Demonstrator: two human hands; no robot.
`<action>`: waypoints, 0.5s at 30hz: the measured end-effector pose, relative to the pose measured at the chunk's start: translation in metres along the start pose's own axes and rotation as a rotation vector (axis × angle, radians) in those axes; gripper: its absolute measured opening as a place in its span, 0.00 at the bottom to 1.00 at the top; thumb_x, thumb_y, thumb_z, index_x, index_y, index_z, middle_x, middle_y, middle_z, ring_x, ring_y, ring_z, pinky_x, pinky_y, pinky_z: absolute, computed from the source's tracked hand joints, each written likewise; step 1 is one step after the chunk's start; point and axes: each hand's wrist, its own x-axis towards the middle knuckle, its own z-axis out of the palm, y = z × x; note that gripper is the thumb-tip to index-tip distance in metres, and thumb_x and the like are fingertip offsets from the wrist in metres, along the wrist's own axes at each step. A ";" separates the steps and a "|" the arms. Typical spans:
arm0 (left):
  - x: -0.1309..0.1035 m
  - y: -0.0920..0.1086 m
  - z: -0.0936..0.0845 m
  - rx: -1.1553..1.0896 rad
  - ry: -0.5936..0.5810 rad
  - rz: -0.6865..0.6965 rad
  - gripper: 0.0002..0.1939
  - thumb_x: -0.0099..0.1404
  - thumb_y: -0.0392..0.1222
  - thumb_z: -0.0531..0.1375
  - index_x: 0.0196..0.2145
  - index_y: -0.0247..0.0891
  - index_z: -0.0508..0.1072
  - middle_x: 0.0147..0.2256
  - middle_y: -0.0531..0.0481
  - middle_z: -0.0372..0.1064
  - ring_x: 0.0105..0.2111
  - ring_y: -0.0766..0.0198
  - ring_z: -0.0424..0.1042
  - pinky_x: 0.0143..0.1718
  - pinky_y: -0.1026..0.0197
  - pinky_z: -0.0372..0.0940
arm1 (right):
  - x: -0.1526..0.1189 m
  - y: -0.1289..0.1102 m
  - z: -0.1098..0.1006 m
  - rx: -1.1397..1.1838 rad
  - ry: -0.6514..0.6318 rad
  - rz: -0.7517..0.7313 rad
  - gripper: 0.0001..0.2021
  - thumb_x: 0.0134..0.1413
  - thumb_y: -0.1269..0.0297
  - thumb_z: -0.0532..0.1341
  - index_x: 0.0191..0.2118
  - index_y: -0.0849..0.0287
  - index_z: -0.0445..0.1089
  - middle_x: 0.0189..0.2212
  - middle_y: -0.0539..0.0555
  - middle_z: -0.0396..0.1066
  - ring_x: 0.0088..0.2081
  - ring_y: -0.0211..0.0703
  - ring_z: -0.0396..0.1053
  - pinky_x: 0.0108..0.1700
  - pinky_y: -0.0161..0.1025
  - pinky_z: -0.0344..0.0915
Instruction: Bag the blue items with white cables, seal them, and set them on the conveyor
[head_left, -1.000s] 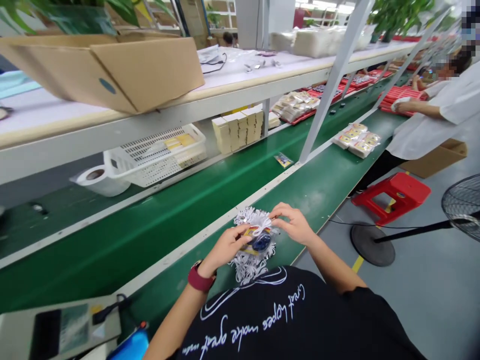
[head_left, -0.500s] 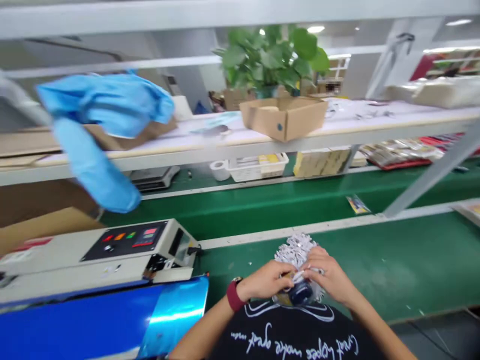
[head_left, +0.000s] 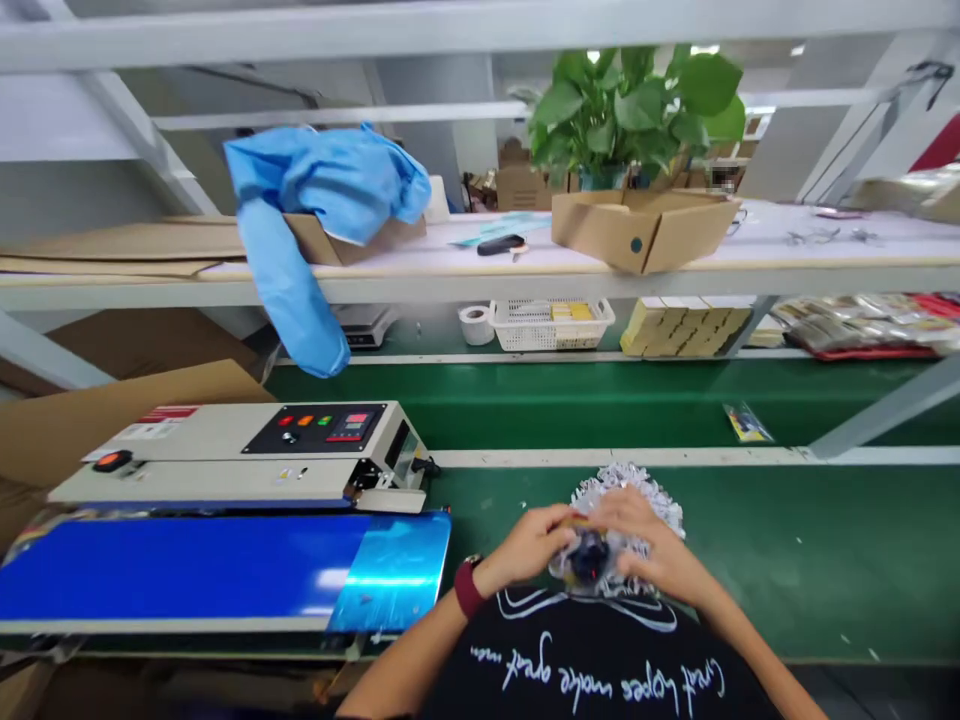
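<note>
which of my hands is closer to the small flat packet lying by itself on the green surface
Right. Your right hand is nearer and to the left of the flat packet; your left hand is farther left.

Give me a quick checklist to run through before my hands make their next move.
1. Left hand has the bag: ok, fingers at its edge.
2. Right hand has a firm grip: cannot tell, its fingers are blurred.
3. Bag closed: cannot tell, hands and blur hide it.
4. Cords close by: ok, heaped just beyond the bag.
5. Bags kept together: not ok, a stray packet lies apart.
6. Machine display on: ok, lit red.
</note>
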 end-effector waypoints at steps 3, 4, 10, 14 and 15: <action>0.000 0.000 -0.004 -0.165 0.108 0.010 0.19 0.62 0.45 0.55 0.47 0.34 0.73 0.45 0.42 0.72 0.45 0.54 0.69 0.47 0.57 0.60 | 0.003 0.013 0.015 0.159 0.432 0.159 0.19 0.50 0.49 0.62 0.47 0.51 0.70 0.46 0.56 0.70 0.50 0.53 0.64 0.56 0.53 0.57; 0.000 -0.001 -0.005 -0.196 0.123 0.003 0.19 0.62 0.45 0.56 0.47 0.34 0.72 0.46 0.42 0.72 0.45 0.54 0.69 0.48 0.56 0.60 | 0.004 0.016 0.022 0.222 0.483 0.204 0.18 0.49 0.52 0.63 0.45 0.52 0.70 0.44 0.56 0.71 0.48 0.52 0.66 0.54 0.51 0.60; -0.005 -0.021 -0.002 -0.177 0.239 -0.040 0.14 0.61 0.46 0.58 0.42 0.35 0.73 0.39 0.46 0.73 0.38 0.59 0.70 0.41 0.60 0.63 | 0.016 0.014 0.065 0.438 0.584 0.297 0.07 0.51 0.58 0.63 0.34 0.55 0.71 0.32 0.51 0.71 0.36 0.43 0.69 0.43 0.42 0.65; -0.012 -0.027 0.005 -0.160 0.430 -0.006 0.14 0.64 0.48 0.56 0.41 0.36 0.73 0.41 0.46 0.72 0.41 0.59 0.70 0.43 0.61 0.63 | 0.019 0.010 0.078 0.458 0.588 0.229 0.05 0.51 0.62 0.63 0.34 0.55 0.70 0.34 0.51 0.71 0.38 0.43 0.68 0.44 0.42 0.64; -0.013 -0.028 0.006 -0.175 0.455 -0.001 0.15 0.63 0.47 0.56 0.43 0.36 0.73 0.42 0.45 0.72 0.41 0.59 0.70 0.44 0.61 0.63 | 0.020 0.010 0.080 0.459 0.581 0.206 0.04 0.51 0.62 0.63 0.32 0.55 0.70 0.33 0.51 0.71 0.39 0.44 0.68 0.44 0.42 0.63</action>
